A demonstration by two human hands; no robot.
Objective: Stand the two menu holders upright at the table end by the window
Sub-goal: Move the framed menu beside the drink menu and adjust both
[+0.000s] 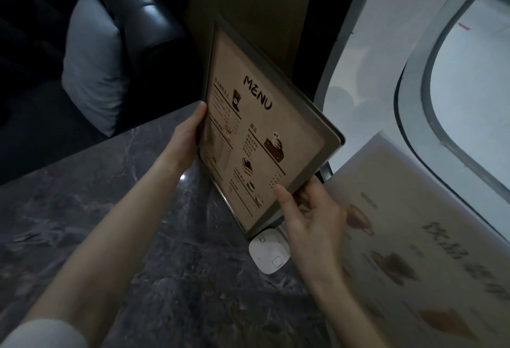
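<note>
dark marble worktop (171, 237) by the window (469, 77). first menu holder (265, 138) lifted, tilted, not yet stood. second menu holder (419, 237) near the window, leaning or flat, can't tell. left hand (185, 140) grips its left edge; right hand (311, 215) pinches the lower right edge, thumb on front.

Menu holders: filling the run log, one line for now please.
left hand: grips menu holder | right hand: steadies it | holder: tilted | second holder: by window
</note>
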